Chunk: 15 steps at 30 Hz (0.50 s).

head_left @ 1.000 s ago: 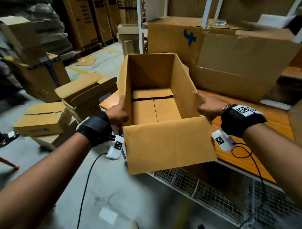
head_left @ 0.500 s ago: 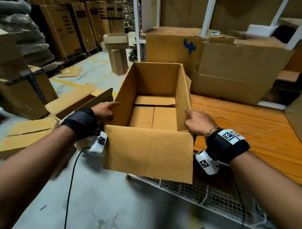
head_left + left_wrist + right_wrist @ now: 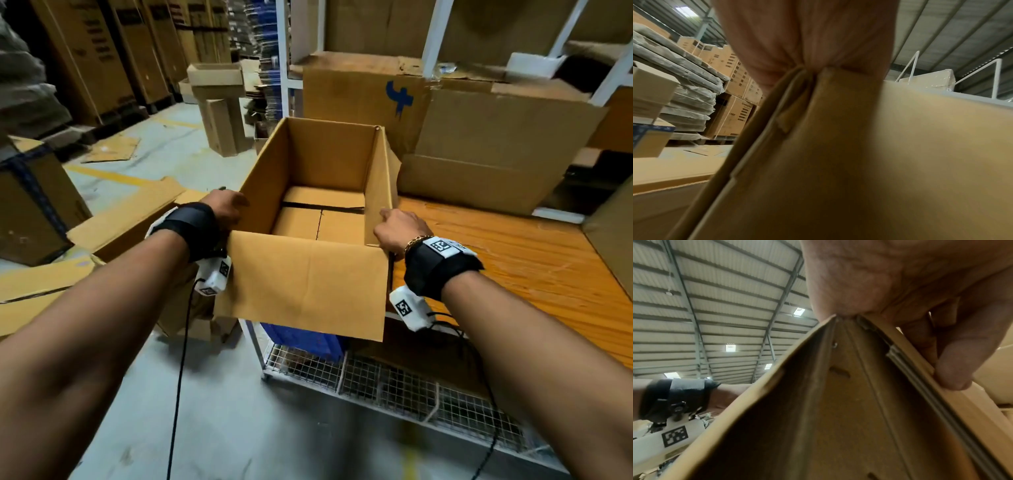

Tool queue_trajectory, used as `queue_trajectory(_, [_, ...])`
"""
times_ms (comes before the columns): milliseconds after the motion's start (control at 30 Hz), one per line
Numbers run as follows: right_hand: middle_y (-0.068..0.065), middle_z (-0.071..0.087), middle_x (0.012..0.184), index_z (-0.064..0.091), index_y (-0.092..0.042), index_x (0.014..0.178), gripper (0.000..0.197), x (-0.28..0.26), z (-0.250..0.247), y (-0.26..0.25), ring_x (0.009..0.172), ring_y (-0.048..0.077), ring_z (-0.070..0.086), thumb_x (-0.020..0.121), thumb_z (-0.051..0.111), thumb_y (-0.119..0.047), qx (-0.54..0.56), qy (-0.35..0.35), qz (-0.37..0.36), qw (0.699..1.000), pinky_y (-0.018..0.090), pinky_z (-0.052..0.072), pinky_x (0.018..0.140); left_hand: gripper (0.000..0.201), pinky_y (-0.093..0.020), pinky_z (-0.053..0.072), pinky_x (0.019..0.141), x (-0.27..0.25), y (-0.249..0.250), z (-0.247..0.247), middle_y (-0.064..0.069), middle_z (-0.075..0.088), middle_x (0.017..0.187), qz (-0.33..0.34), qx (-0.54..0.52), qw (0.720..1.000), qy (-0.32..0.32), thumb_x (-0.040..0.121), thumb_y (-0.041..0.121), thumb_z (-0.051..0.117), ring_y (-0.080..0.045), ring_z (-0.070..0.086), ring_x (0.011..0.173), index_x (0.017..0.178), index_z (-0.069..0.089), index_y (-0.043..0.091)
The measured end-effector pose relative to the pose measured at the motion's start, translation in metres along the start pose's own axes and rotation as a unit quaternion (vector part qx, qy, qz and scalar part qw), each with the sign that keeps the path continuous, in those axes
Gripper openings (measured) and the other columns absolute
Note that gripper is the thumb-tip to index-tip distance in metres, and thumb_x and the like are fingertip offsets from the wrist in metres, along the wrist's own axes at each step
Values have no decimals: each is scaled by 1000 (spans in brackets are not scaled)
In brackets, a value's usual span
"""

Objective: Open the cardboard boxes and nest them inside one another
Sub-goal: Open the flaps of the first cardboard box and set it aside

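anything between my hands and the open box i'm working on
Nothing visible. The left hand already grips the open box at its near left corner, and the right hand pinches the right wall's top edge at the near right corner.

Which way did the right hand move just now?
Yes: against the wooden table, the right hand slid toward the person, to the near corner of the open box.
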State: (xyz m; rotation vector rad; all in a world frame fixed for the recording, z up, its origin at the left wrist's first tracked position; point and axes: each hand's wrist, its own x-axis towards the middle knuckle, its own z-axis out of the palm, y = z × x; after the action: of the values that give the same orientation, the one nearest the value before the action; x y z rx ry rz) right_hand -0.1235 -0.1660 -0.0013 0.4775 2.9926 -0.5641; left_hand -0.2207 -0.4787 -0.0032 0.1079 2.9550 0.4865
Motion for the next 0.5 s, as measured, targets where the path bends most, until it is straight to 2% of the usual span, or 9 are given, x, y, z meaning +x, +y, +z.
queue_trajectory(67, [13, 59, 133, 55, -29, 130, 54, 4, 1, -6, 110, 37, 60, 77, 46, -26, 6, -3, 5, 1000, 39, 53, 88, 54, -37, 44, 104, 11, -1, -2, -10, 46, 144, -11, -13, 1000, 4, 88, -3, 53, -30, 50, 125, 136, 54, 22])
queue_trajectory(167, [12, 57, 135, 51, -30, 136, 63, 12, 3, -13, 107, 36, 62, 74, 44, -26, 22, -11, 12, 1000, 44, 56, 89, 54, -39, 43, 105, 28, -3, -4, -10, 44, 146, -25, -13, 1000, 1, 91, -1, 49, -31, 49, 126, 140, 50, 23])
queue_trajectory(367, [11, 47, 148, 43, -30, 145, 64, 32, 8, -25, 125, 35, 51, 82, 46, -26, 14, -9, 17, 1000, 41, 50, 97, 55, -41, 44, 104, 52, -1, -3, -9, 44, 147, -48, -28, 998, 19, 94, 1, 44, -31, 50, 126, 144, 46, 24])
queue_trajectory(500, [9, 44, 150, 40, -33, 146, 62, 40, 12, -29, 129, 33, 48, 85, 46, -30, 8, -3, 27, 1000, 42, 47, 99, 54, -39, 45, 103, 59, -1, -3, -9, 45, 146, -42, -17, 999, 29, 94, 2, 46, -30, 50, 126, 144, 45, 23])
